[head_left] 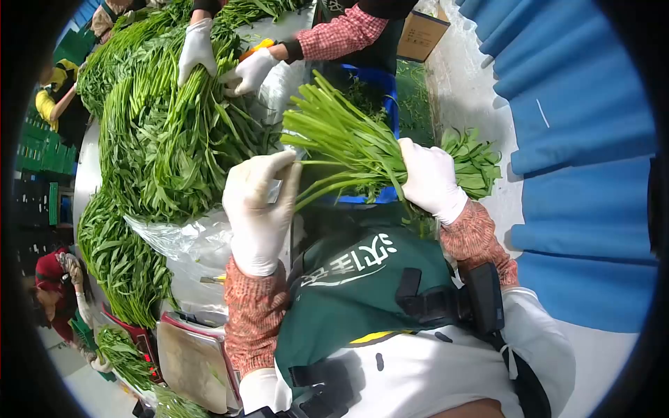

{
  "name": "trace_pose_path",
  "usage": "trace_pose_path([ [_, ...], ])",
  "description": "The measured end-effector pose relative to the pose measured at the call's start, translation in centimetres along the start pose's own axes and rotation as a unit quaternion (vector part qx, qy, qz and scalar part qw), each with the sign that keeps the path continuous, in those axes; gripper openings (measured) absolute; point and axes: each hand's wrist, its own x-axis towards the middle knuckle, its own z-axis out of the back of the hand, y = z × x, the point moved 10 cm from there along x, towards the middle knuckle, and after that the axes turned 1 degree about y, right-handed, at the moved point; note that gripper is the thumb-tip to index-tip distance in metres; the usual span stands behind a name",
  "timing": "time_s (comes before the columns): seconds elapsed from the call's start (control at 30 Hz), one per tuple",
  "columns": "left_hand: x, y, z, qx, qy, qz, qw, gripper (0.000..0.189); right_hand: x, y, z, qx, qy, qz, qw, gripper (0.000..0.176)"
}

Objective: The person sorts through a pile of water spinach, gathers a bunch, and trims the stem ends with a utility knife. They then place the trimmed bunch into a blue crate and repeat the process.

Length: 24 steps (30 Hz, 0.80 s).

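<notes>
My right hand (pixel 428 177), in a white glove, is wrapped round a bunch of water spinach (pixel 348 136). The pale cut stems fan out to the left, and the leaves stick out behind the hand on the right. My gloved left hand (pixel 259 209) is at the stem side, thumb and fingers closing on a loose stem that stands apart from the bunch. Another stem bends down close to those fingers. Below the bunch is a blue crate (pixel 392 90) with green scraps in it, partly hidden.
A big heap of water spinach (pixel 167 153) covers the table on the left, over clear plastic sheeting (pixel 188 240). Across from me, a co-worker's gloved hands (pixel 197 52) grip greens beside an orange-handled tool (pixel 258 49). A scale (pixel 195 359) stands at lower left; blue curtain (pixel 578 139) hangs right.
</notes>
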Motion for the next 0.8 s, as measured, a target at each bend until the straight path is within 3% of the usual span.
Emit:
trace_pose_path([
  [0.13,0.2,-2.6,-1.5,0.082,-0.002,-0.106,0.991,0.024,0.4,1.2,0.9,-0.031,-0.023,0.028,0.999,0.026],
  [0.3,0.9,-4.2,-1.6,0.210,-0.013,-0.142,0.967,0.031,1.1,2.7,1.0,-0.043,-0.031,0.064,0.997,0.032],
  [0.4,1.8,-3.9,-3.4,0.195,0.015,-0.151,0.969,0.039,1.1,4.2,2.1,-0.063,-0.038,0.090,0.993,0.036],
  [0.5,1.4,-1.3,-6.1,0.187,0.065,-0.129,0.972,0.025,0.9,4.2,0.6,-0.080,0.015,0.108,0.991,0.039],
  [0.53,1.0,-0.7,-6.5,0.151,0.074,-0.116,0.979,0.017,0.6,4.5,1.4,-0.079,-0.027,0.126,0.988,0.020],
  [0.63,0.6,-0.4,-7.3,0.136,0.085,-0.115,0.980,0.014,0.2,3.8,0.6,-0.080,0.005,0.125,0.989,0.019],
  [0.8,0.6,-0.6,-6.2,0.085,0.025,-0.131,0.987,0.015,-0.2,3.3,0.7,-0.101,0.026,0.125,0.987,0.019],
])
